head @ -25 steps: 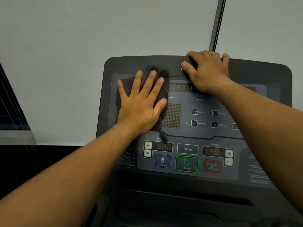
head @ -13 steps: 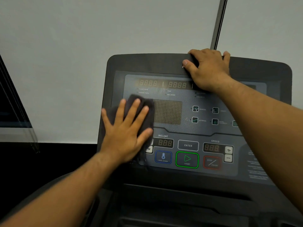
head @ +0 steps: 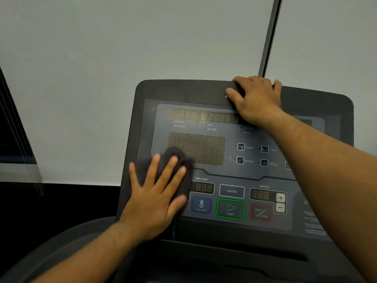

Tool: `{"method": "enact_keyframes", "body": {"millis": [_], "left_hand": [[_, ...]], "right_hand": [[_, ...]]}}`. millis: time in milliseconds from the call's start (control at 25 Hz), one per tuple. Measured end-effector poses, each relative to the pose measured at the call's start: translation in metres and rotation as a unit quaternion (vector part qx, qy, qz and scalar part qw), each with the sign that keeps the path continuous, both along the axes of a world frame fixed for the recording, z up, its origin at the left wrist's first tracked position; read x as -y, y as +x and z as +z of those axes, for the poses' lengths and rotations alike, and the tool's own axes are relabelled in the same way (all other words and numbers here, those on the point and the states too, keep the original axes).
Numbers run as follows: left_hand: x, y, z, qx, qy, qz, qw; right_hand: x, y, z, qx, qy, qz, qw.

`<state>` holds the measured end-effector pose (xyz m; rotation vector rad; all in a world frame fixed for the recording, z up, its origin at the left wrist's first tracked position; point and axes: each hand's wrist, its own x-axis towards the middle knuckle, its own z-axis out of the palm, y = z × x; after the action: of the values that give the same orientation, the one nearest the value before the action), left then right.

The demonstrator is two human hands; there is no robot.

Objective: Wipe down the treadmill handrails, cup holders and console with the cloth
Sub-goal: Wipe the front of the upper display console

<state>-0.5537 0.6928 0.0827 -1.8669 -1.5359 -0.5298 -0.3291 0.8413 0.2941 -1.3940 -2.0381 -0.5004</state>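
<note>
Cloth (head: 175, 153), dark grey, lies flat on the lower left corner of the console (head: 183, 90), pressed under the left hand (head: 157, 201), whose fingers are straight and spread wide. Farther up, the right hand (head: 257, 103) curls its fingers over the console's top edge, gripping it.

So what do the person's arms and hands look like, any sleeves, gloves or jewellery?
The left forearm and right forearm are bare, with no sleeve edge in view. The left hand and right hand wear no gloves; no watch, bracelet or ring shows.
</note>
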Motion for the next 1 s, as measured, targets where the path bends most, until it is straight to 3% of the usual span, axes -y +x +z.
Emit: {"method": "enact_keyframes", "body": {"millis": [120,280,400,520,680,800,1000], "left_hand": [[0.018,0.003,-0.026,-0.026,-0.005,-0.012,1.000],[-0.016,0.020,0.024,-0.089,0.021,-0.072,0.993],[-0.047,0.034,0.066,-0.051,0.054,-0.038,0.997],[-0.037,0.044,0.049,-0.017,0.037,-0.028,0.999],[0.007,-0.017,-0.006,-0.131,-0.002,-0.102,0.986],[0.014,-0.082,-0.001,-0.234,-0.016,-0.133,0.963],[-0.002,-0.046,0.019,-0.243,-0.032,-0.170,0.954]], "right_hand": [[-0.001,0.000,0.000,-0.007,0.003,0.003,1.000],[-0.002,0.000,-0.001,-0.005,0.011,0.001,1.000],[-0.004,0.001,0.000,-0.002,0.008,0.003,1.000],[-0.004,0.002,0.001,0.005,0.010,0.002,1.000],[-0.003,0.003,0.003,0.009,0.009,0.014,1.000],[-0.004,0.004,0.003,0.008,0.014,0.012,1.000],[-0.004,0.001,0.001,0.002,0.010,0.003,1.000]]}}
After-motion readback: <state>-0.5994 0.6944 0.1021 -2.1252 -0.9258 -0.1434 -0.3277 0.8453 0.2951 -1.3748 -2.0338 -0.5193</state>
